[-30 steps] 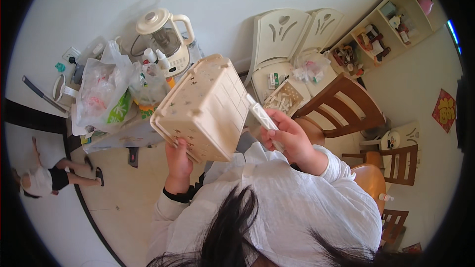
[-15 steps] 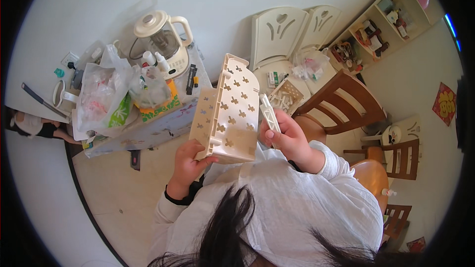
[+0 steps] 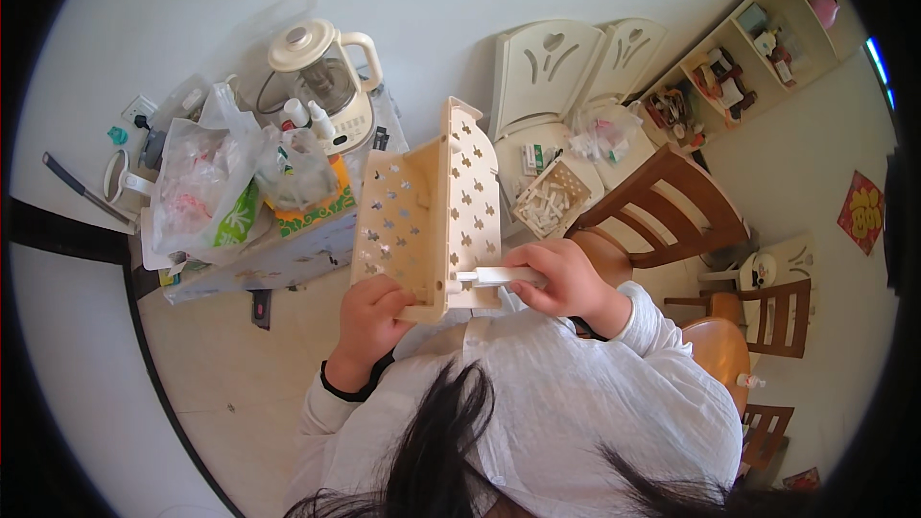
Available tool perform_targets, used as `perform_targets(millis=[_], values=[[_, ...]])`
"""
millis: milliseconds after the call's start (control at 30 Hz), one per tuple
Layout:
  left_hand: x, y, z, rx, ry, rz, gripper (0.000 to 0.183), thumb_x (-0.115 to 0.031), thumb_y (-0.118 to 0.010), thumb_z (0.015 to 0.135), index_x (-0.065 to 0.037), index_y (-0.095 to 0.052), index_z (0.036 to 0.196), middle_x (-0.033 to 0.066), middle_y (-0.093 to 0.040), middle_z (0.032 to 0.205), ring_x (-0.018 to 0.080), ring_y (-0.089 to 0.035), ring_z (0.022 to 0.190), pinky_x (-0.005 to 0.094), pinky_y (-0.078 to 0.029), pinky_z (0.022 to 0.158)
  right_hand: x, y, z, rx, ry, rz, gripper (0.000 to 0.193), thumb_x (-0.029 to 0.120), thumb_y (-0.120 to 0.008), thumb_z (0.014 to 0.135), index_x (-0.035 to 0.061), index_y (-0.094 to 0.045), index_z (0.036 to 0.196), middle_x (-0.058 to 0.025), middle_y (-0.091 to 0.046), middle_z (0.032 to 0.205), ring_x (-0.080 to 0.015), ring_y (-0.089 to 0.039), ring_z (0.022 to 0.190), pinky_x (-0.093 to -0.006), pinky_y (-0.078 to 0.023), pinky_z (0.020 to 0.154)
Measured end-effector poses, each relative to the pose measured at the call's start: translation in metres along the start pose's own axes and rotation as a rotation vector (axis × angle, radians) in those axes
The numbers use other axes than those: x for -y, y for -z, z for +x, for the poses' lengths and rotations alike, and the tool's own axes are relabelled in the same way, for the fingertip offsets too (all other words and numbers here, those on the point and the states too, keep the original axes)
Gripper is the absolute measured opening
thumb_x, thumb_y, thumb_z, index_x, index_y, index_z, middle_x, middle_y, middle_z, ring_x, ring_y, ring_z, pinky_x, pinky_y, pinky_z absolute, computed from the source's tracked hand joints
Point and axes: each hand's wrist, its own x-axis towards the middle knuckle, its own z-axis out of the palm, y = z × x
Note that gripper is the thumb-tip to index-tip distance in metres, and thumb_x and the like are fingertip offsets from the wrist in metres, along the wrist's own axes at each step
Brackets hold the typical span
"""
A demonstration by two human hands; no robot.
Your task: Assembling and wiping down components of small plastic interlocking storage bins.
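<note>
In front of my chest I hold a beige plastic basket [image 3: 395,230] with flower-shaped cut-outs, tipped so its hollow inside shows on the left. My left hand [image 3: 377,321] is closed on its lower left corner. Between the thumb and fingers of my right hand [image 3: 566,278] is a short white plastic bar [image 3: 499,275], lying level. Its narrow left tip meets the lower part of the basket's perforated right-hand wall; whether it sits in a hole there I cannot tell.
A small basket of white plastic pieces [image 3: 552,200] rests on a white chair [image 3: 547,77], near a clear bag [image 3: 604,131]. Left, a table holds a glass kettle [image 3: 326,77] and plastic bags [image 3: 204,177]. A brown wooden chair [image 3: 662,197] stands close on my right.
The basket has turned so more of its inside shows. My right hand has brought the white bar left and down, from upright beside the basket to level against its wall.
</note>
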Motion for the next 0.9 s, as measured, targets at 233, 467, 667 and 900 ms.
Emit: perform_targets(millis=[233, 467, 667, 900], values=[[-0.001, -0.002, 0.003, 0.002, 0.340, -0.360, 0.039, -0.032, -0.082, 0.067, -0.004, -0.064, 0.086, 0.0113, -0.061, 0.076, 0.0315, -0.059, 0.067, 0.0354, -0.046, 0.061, 0.002, -0.012, 0.002, -0.041, -0.088, 0.091, 0.020, 0.016, -0.065, 0.083, 0.0055, -0.062, 0.100, -0.0110, -0.063, 0.078, -0.0302, -0.062, 0.068, -0.0358, -0.049, 0.061], [0.004, -0.007, 0.005, 0.051, 0.407, -0.394, 0.042, -0.032, -0.082, 0.068, -0.002, -0.064, 0.091, 0.0112, -0.063, 0.076, 0.0280, -0.061, 0.069, 0.0333, -0.047, 0.062, 0.006, -0.013, 0.008, -0.084, -0.140, 0.050, 0.021, 0.019, -0.066, 0.084, 0.0074, -0.062, 0.100, -0.0109, -0.062, 0.076, -0.0309, -0.062, 0.068, -0.0369, -0.049, 0.060], [0.010, -0.017, 0.008, 0.045, 0.429, -0.452, 0.044, -0.032, -0.082, 0.071, 0.000, -0.063, 0.095, 0.0099, -0.066, 0.083, 0.0224, -0.063, 0.072, 0.0317, -0.049, 0.066, 0.008, -0.005, 0.014, -0.083, -0.097, -0.076, 0.021, 0.017, -0.066, 0.083, 0.0058, -0.061, 0.100, -0.0119, -0.063, 0.080, -0.0303, -0.062, 0.068, -0.0365, -0.048, 0.060], [0.033, -0.040, 0.010, -0.241, 0.628, -1.012, 0.074, -0.043, -0.079, 0.074, 0.001, -0.048, 0.124, 0.0066, -0.061, 0.115, 0.0152, -0.060, 0.102, 0.0298, -0.048, 0.088, -0.004, 0.017, 0.006, -0.280, -0.372, 0.402, 0.018, 0.013, -0.063, 0.086, 0.0029, -0.060, 0.101, -0.0120, -0.065, 0.087, -0.0253, -0.064, 0.075, -0.0328, -0.050, 0.067]])
